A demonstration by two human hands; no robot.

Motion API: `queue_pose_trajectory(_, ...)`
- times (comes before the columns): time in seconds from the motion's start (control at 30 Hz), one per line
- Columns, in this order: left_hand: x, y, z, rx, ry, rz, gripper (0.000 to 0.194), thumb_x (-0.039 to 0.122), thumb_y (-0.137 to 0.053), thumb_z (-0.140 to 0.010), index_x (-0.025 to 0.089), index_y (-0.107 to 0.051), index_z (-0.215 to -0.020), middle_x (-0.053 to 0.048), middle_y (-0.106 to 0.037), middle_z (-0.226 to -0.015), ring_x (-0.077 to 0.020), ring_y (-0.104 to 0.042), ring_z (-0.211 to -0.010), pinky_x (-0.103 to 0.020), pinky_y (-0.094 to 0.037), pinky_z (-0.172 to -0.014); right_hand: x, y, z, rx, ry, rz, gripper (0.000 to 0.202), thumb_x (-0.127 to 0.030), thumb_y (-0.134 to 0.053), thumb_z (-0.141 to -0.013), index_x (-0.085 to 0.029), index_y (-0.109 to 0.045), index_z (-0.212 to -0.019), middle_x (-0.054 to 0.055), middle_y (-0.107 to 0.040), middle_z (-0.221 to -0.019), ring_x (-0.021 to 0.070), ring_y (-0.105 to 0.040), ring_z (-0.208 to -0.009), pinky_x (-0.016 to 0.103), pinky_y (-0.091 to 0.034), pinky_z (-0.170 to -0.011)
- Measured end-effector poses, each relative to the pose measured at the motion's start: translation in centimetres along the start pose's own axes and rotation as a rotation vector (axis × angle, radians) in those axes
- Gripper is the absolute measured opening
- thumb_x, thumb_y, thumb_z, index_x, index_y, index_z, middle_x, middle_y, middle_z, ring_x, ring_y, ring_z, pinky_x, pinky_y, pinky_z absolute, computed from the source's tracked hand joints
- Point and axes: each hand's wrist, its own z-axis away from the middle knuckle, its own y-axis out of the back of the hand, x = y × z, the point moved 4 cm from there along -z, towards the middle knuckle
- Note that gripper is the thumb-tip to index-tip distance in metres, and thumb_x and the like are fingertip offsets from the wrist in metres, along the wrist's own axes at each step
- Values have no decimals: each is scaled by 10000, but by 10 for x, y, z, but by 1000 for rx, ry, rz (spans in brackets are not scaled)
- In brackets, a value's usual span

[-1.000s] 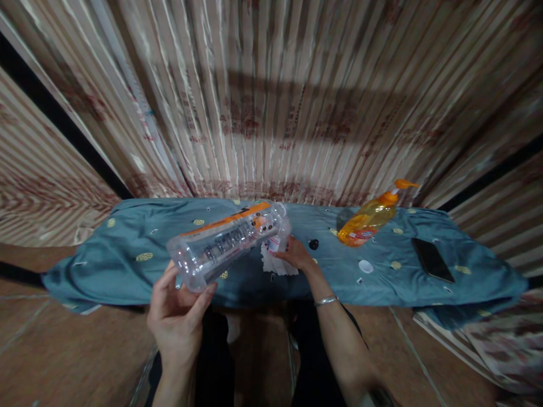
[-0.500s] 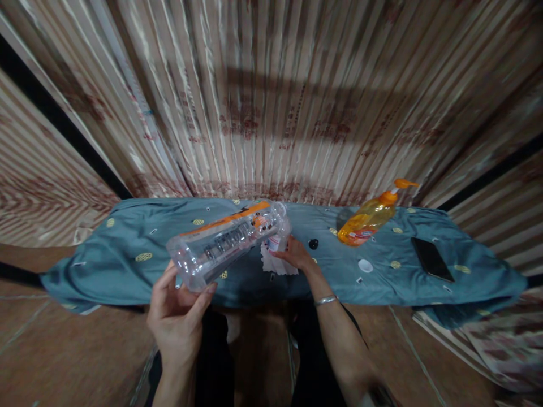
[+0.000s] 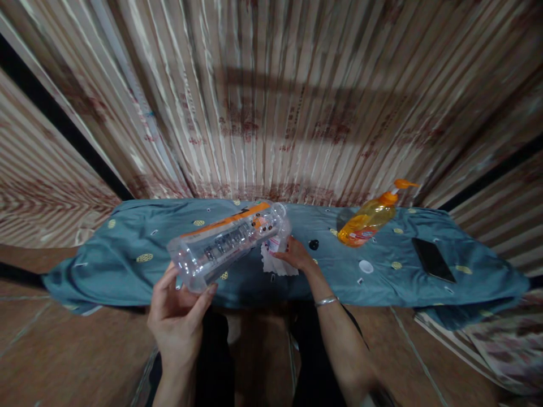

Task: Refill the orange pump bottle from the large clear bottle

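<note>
My left hand (image 3: 180, 314) grips the base of a large clear plastic bottle (image 3: 231, 240) with an orange-striped label. The bottle is tilted, its neck pointing up and to the right. Under the neck end, my right hand (image 3: 296, 254) has its fingers closed round a small container (image 3: 274, 244) with a white and pink label. The large bottle partly hides this container, so its top does not show. Beneath it lies a white paper tissue (image 3: 280, 268) with a ragged edge. A small black cap (image 3: 313, 244) lies just right of my right hand.
A teal patterned cloth (image 3: 127, 237) covers the narrow table. Farther right stand an orange pump bottle (image 3: 365, 223), a white round lid (image 3: 365, 266) and a black phone (image 3: 432, 259). A striped curtain (image 3: 271, 113) hangs behind, with dark poles at both sides.
</note>
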Motion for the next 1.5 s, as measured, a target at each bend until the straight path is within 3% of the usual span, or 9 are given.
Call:
queue_pose_trajectory(0.33, 4, -2, -1, -58, 26, 27, 543, 278, -975, -619, 217, -707, -1086, -88, -758, -1235, -314, -747, -1153, -429, -646, -946, 3, -4, -2, 0, -28, 4, 517, -370, -861, -859, -174, -646, -1286, 131, -765, -1209, 291, -740, -1134, 403, -577, -979)
queue_pose_trajectory(0.73, 4, -3, -1, -46, 67, 40, 592, 285, -984, -599, 219, -674, -1099, -83, -744, -1214, -289, -753, -1106, -397, -649, -918, 1, -3, -1, 12, -13, -4, 495, -320, -868, -847, -166, -654, -1266, 117, -770, -1188, 265, -749, -1089, 376, -577, -963)
queue_pose_trajectory(0.93, 4, -2, -1, -37, 65, 22, 665, 337, -994, -583, 224, -635, -1131, -64, -728, -1134, -289, -756, -1037, -413, -651, -881, 5, -5, -3, 33, 1, -38, 527, -330, -878, -821, -183, -657, -1276, 112, -777, -1170, 285, -747, -1100, 418, -574, -989)
queue_pose_trajectory(1.33, 5, -2, 0, -37, 70, 59, 633, 333, -1001, -571, 224, -636, -1076, -67, -728, -1115, -257, -768, -951, -362, -653, -817, 7, -6, -3, 19, -8, -80, 540, -302, -865, -811, -204, -638, -1291, 105, -774, -1208, 296, -746, -1132, 432, -587, -987)
queue_pose_trajectory(1.5, 3, 0, 0, -45, 80, 36, 571, 304, -983, -601, 219, -667, -1069, -81, -745, -1188, -300, -755, -1105, -402, -647, -913, 4, -4, -2, 13, -4, -50, 552, -338, -865, -825, -172, -637, -1300, 136, -758, -1259, 309, -737, -1162, 438, -575, -1015)
